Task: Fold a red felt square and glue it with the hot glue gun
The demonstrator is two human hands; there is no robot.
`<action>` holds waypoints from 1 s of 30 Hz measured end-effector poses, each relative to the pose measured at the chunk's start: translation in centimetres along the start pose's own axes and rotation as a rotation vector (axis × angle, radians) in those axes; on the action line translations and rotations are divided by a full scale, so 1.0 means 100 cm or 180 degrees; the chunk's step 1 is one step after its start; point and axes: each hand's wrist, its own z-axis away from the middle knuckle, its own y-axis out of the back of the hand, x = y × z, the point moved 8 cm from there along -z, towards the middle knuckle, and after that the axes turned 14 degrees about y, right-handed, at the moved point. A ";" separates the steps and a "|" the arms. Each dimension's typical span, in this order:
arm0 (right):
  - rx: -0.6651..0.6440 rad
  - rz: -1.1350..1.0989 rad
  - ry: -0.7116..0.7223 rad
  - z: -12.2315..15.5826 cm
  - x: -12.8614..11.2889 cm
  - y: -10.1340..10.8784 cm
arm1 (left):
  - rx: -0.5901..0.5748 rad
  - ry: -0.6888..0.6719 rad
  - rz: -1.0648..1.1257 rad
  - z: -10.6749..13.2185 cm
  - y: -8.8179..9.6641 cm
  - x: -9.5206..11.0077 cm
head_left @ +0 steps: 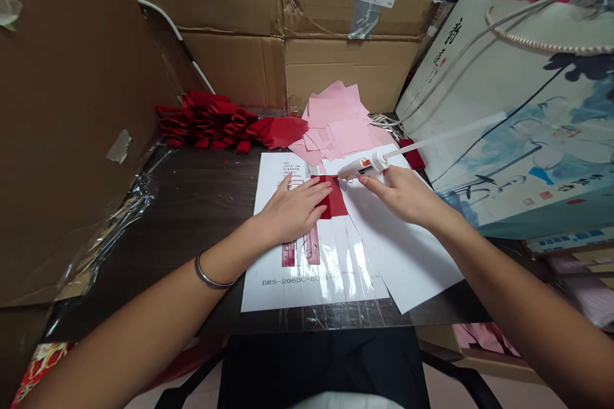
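My left hand [298, 206] lies flat with fingers stretched over a red fabric piece [339, 198], pressing its folded left part against a printed sheet [268, 294]. In my right hand [405, 195] is a white hot glue gun [367, 167], a long glue stick [446, 134] poking out of its back. The gun's nozzle is at the upper edge of the red piece; whether it touches cannot be made out. A blank white sheet [407, 262] overlaps the printed one on the right.
Rolled red fabric pieces [211, 120] are heaped at the back left. Pink squares [343, 118] lie behind the sheets, beside metal clips [384, 120]. Cardboard [215, 64] walls the back and left; a patterned paper bag [527, 128] stands right, with a cable [460, 54] across it.
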 end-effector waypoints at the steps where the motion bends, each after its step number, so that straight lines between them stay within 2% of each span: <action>1: 0.0004 0.0015 0.0003 0.000 0.000 0.000 | 0.0003 0.0000 0.0003 0.000 0.000 0.000; 30: -0.0098 -0.0057 -0.0059 0.006 -0.003 0.001 | 0.0046 -0.0022 0.0096 0.000 0.001 -0.001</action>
